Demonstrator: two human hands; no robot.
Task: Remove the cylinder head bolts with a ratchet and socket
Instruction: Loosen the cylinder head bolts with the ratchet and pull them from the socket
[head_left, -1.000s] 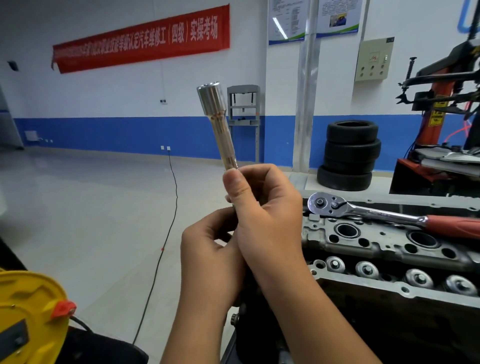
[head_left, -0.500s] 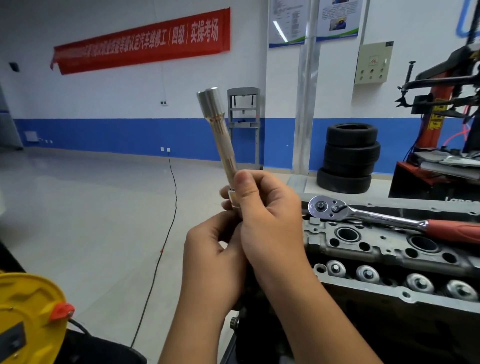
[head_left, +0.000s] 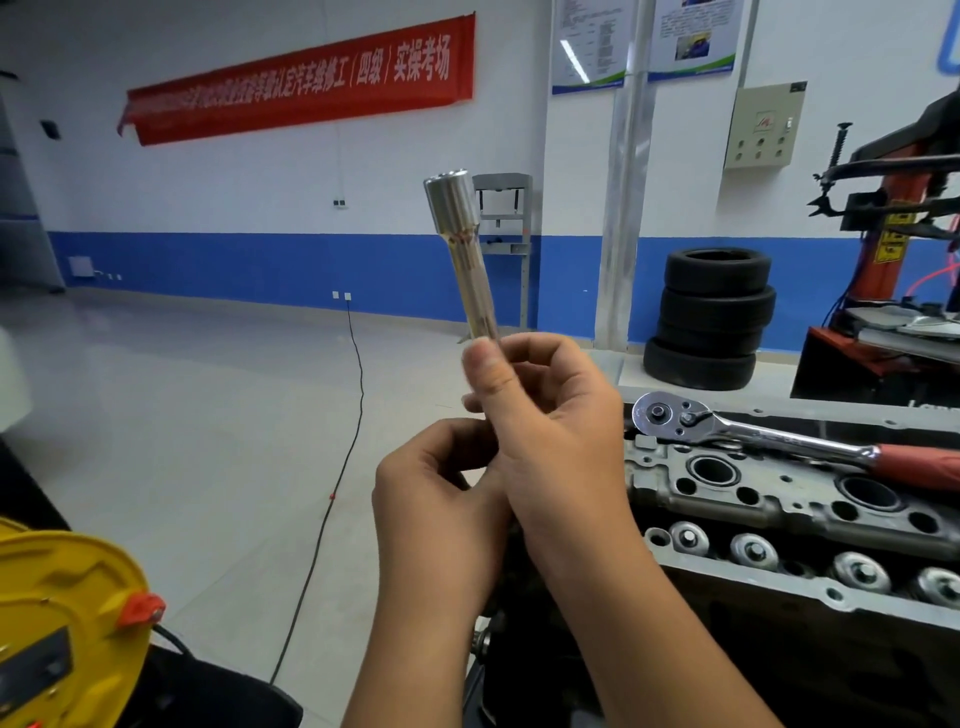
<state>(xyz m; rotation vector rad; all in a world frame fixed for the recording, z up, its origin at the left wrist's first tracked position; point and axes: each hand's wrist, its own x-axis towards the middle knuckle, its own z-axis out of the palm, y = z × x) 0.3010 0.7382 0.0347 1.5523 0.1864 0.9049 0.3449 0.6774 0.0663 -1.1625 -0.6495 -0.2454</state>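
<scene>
Head view: both hands are raised in front of the chest, left of the engine. The right hand (head_left: 550, 431) is wrapped around the lower part of a long chrome socket (head_left: 462, 254), thumb laid up along the shaft, so the wide end points up and tilts slightly left. The left hand (head_left: 441, 499) sits just below and against it, fingers curled in toward the hidden lower end; whether they actually pinch that end I cannot tell. The ratchet (head_left: 727, 428) lies untouched on top of the cylinder head (head_left: 769, 499), its drive head nearest the hands and its red handle running off to the right.

My reading: this is tool preparation, with no bolt yet engaged. The next move calls for bringing the socket's drive end to the ratchet's square and pressing it home before going to the head.

Against the frame 0.5 s earlier, the right thumb sits a little higher on the shaft; the ratchet has not shifted.
</scene>
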